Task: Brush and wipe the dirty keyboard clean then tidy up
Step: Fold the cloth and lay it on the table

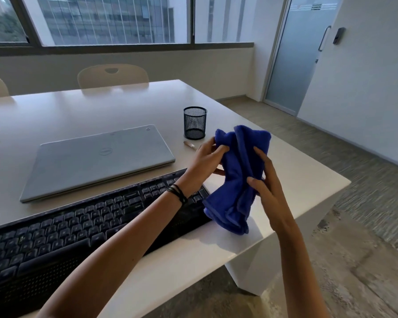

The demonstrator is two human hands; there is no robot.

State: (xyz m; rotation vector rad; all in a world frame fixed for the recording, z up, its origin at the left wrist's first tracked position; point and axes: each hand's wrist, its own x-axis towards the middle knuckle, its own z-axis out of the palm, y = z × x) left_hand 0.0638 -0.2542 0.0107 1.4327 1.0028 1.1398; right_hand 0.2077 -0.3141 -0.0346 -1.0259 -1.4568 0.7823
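The black keyboard [78, 226] lies along the near edge of the counter [296, 175], in front of a closed laptop [97, 161]. Whether its keys are clean cannot be told. Above its right end both hands hold a bunched blue cloth [237, 180]. The left hand [205, 161] has its fingers [223, 149] curled into the upper folds, and the right hand [269, 191] pinches the cloth lower down. The brush [190, 145] lies loose beside the mesh pen cup [194, 122], so brushing looks done. Wiping is either about to begin or just over, and tidying is left.
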